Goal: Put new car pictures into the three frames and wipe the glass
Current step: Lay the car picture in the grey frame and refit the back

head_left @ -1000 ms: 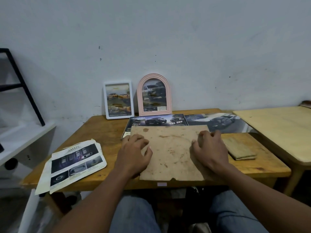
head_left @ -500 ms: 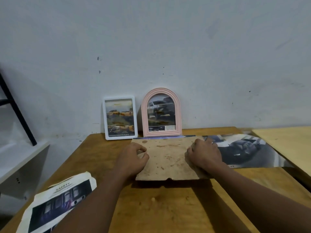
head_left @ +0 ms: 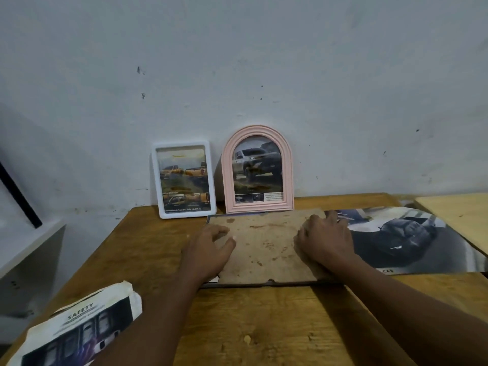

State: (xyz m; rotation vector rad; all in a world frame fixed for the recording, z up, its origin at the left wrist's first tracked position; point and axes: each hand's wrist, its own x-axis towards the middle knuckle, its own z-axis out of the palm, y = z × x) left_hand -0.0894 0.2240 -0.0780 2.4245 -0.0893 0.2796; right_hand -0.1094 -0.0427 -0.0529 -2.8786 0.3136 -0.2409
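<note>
A white rectangular frame and a pink arched frame lean upright against the wall, each with a car picture inside. A third frame lies face down on the wooden table, its stained brown backing board up. My left hand holds its left edge, thumb on the board and fingers bent. My right hand grips its right side with curled fingers on the board. A large car poster lies under and to the right of this frame.
A folded car brochure marked SAFETY lies at the table's front left corner. A second, paler table adjoins on the right. A white shelf and a black slanted bar stand at the left.
Both hands have moved the face-down frame from the table's front edge toward the wall, over the poster. The view has tilted and come closer.
</note>
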